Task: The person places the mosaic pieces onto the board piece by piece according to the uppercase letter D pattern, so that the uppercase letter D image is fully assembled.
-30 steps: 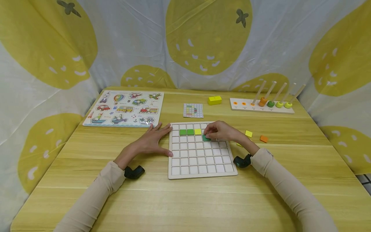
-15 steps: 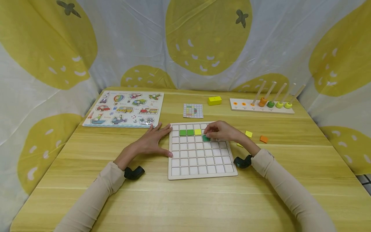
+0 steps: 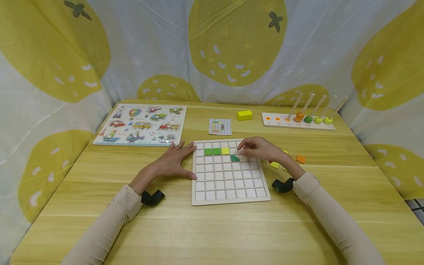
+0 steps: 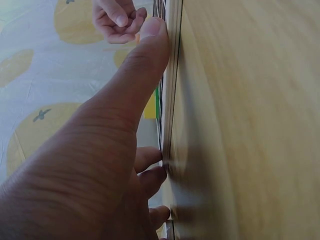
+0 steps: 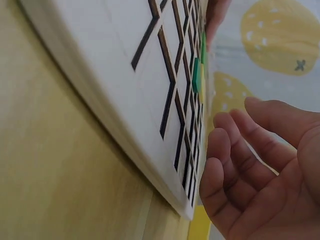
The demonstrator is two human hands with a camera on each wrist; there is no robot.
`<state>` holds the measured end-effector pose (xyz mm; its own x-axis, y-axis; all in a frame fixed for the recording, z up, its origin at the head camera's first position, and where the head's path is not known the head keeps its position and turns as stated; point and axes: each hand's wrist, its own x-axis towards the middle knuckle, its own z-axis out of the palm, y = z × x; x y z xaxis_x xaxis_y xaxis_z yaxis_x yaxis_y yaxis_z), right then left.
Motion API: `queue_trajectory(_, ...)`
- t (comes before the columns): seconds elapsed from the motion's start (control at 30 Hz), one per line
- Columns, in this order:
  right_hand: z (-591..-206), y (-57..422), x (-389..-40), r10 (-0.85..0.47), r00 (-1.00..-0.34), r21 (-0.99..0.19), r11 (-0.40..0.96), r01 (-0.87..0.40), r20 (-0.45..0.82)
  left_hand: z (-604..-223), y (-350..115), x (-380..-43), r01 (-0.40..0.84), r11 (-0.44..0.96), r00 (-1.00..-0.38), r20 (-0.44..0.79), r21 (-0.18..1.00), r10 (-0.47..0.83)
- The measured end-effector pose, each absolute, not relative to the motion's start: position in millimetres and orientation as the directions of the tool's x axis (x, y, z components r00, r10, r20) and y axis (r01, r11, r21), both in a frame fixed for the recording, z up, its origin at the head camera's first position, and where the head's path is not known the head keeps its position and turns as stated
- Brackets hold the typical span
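Note:
A square wooden grid board [image 3: 232, 201] lies on the table. Two green tiles [image 3: 212, 151] and a yellow tile [image 3: 225, 151] sit side by side in one of its far rows. A dark green tile [image 3: 234, 158] with a cut-off corner lies one row nearer, to the right of the yellow one. My left hand [image 3: 170, 162] touches the board's left edge, fingers spread and thumb on the rim. My right hand [image 3: 260, 148] hovers over the board's far right part, fingers loosely bent. In the right wrist view nothing is between its fingertips [image 5: 218, 142].
Loose tiles, yellow [image 3: 274, 165] and orange [image 3: 300, 159], lie right of the board, partly behind the right wrist. Beyond it are a pattern card [image 3: 214, 129], a yellow block [image 3: 244, 115] and a peg stand [image 3: 298, 124]. A vehicle puzzle [image 3: 132, 140] lies at the back left.
My right hand has let go of the dark green tile and moved slightly right, uncovering it. More of the loose yellow tiles shows. The left hand has stayed in place.

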<state>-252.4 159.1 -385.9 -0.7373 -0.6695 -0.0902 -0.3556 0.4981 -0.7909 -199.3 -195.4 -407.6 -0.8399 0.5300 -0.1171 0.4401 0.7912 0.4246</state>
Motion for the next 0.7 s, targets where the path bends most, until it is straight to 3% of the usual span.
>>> queue_trajectory(0.37, -386.1, 194.4, -247.5, -0.603, -0.796, -0.759, 0.539, -0.365, -0.045, -407.1, -195.1, -199.3, 0.437, 0.788, -0.838, -0.121, 0.434, 0.532)
queue_trajectory(0.7, -386.3, 232.9, -238.9, -0.530, -0.844, -0.786, 0.554, -0.273, -0.081, -407.8, -195.2, -199.2, 0.438, 0.787, -0.839, -0.117, 0.435, 0.532)
